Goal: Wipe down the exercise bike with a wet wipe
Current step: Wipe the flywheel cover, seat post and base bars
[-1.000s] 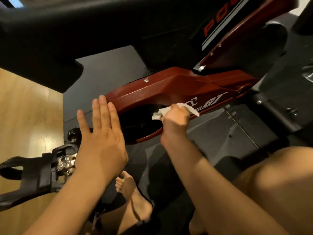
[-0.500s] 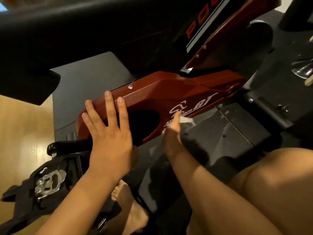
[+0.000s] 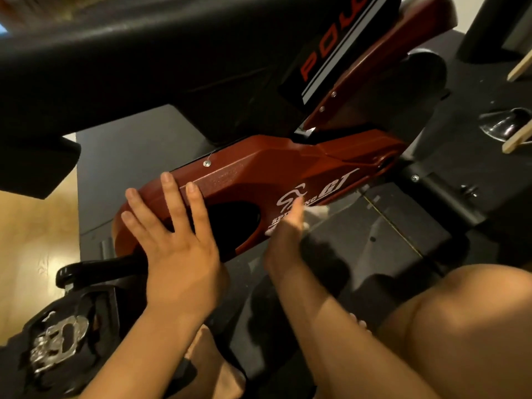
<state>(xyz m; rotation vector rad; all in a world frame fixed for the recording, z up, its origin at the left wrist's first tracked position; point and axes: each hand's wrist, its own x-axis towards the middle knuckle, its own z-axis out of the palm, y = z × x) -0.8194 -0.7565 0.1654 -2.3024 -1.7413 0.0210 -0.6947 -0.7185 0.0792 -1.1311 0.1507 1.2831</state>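
1. We've got the left hand point(image 3: 175, 249) flat on the near-left end of the red guard point(image 3: 259, 174), fingers spread, holding nothing and just bracing.
2. The right hand point(image 3: 283, 240) is edge-on to us against the guard's lower side, by the white lettering. The wipe point(image 3: 316, 210) peeks out white just beyond the fingertips, so it looks pressed between hand and guard, though we can't see the grip itself.
3. First risk: so little wipe shows that it may be bunched. We could end up rubbing with bare fingers and leaving streaks along the lower edge.
4. Second: the wipe could slip out and drop to the dark mat point(image 3: 374, 243) below, picking up grit we'd then drag over the paint.
5. Third: the crank point(image 3: 100, 267) and pedal point(image 3: 57, 341) sit just near-left of our bracing hand. Lean too hard and, if the crank turns, the hand could get knocked or nipped.
6. Fourth: the dark cut-out point(image 3: 233, 217) between our hands has an edge that might snag the wipe on a pass leftward.
7. Our bare foot is below the pedal, so a swinging pedal might catch it too.
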